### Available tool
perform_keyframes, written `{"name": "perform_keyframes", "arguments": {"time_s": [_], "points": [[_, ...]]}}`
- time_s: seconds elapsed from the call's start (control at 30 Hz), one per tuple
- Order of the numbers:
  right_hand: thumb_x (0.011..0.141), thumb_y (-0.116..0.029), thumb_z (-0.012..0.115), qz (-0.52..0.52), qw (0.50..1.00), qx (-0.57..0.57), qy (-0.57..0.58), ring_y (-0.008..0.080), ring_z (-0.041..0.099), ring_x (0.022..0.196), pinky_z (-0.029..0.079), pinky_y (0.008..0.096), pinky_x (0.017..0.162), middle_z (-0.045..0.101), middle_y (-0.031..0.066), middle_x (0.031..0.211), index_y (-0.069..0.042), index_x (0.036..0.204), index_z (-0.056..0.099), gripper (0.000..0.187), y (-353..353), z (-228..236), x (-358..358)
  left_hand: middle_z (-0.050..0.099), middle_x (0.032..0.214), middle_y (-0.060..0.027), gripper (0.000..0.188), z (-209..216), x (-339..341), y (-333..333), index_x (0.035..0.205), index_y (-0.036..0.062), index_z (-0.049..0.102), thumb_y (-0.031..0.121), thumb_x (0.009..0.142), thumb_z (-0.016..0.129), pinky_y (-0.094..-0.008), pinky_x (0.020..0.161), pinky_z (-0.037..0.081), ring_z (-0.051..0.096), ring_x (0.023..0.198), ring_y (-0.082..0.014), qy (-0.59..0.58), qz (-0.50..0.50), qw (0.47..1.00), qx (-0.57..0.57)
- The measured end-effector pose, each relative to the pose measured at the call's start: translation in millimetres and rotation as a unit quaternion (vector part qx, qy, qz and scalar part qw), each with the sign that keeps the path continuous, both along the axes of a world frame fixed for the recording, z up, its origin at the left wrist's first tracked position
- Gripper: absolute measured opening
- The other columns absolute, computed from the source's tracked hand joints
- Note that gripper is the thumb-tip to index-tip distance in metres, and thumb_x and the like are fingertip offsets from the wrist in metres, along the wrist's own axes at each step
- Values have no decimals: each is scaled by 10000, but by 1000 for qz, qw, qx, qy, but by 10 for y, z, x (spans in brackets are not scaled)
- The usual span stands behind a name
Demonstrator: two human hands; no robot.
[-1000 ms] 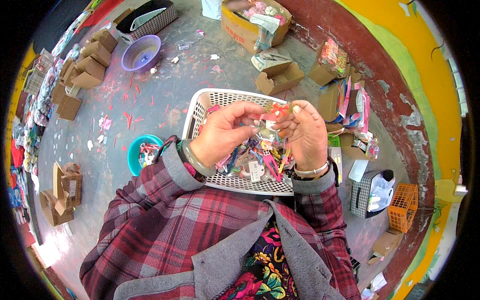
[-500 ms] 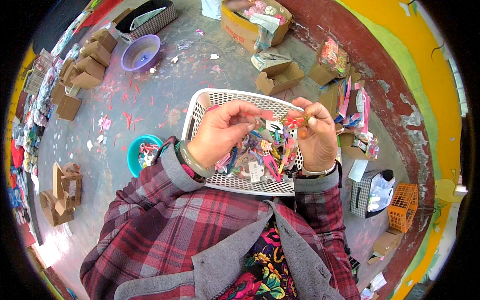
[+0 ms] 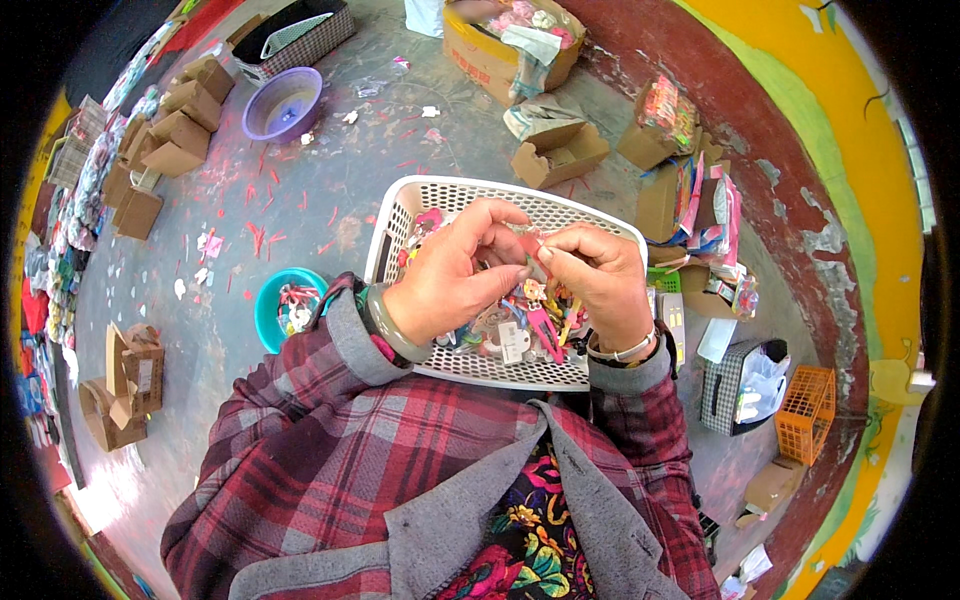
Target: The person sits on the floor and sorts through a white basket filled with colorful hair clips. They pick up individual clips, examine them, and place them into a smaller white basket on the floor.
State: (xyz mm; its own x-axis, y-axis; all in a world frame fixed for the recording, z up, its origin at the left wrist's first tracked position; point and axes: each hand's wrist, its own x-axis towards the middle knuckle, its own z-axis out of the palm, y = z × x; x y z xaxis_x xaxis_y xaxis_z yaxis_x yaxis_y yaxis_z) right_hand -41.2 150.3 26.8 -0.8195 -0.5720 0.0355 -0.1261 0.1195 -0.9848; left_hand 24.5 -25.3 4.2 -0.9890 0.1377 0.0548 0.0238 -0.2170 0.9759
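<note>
My left hand point(image 3: 455, 275) and my right hand point(image 3: 602, 275) meet above a white perforated basket point(image 3: 480, 374). Their fingertips pinch a small translucent red strip point(image 3: 530, 244) from both sides. My fingers cover part of it, and anything else in them is hidden. Inside the basket lies a jumble of small colourful trinkets, among them a doll-shaped piece with pink legs point(image 3: 543, 328) and a white tag point(image 3: 514, 343). The basket rests in front of my body, under both wrists.
A teal bowl point(image 3: 264, 312) of small items stands left of the basket. Farther off are a purple basin point(image 3: 254, 118), an open carton point(image 3: 560, 155), a large carton of goods point(image 3: 480, 62) and an orange crate point(image 3: 806, 412). Red scraps litter the floor.
My right hand has moved left to my left hand's fingertips. The gold piece with red flowers it held has gone out of sight. My left hand has barely moved.
</note>
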Motion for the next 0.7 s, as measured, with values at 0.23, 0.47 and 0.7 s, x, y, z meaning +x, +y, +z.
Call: {"name": "perform_keyframes", "arguments": {"time_s": [0.23,0.47,0.7], "points": [[707,-17,641,-2,969,-5,246,171,551,602,430,268,546,582,74,666,-8,741,636,35,-110,-3,97,554,815,-31,200,-23,-40,28,917,23,539,-35,729,501,-249,691,443,525,780,-119,89,67,990,-83],[709,-6,632,-26,976,20,213,150,537,577,413,255,517,572,67,657,-5,722,621,17,-151,33,155,541,799,-10,144,-153,-37,7,849,32,554,-28,736,488,-226,645,428,495,731,-85,75,84,992,-61],[739,-22,629,-10,992,1,125,105,492,554,384,232,501,534,46,669,0,756,613,32,-92,-53,82,531,769,9,93,-12,-10,25,877,35,550,41,785,561,-207,569,419,485,684,-54,-24,59,998,-3]]}}
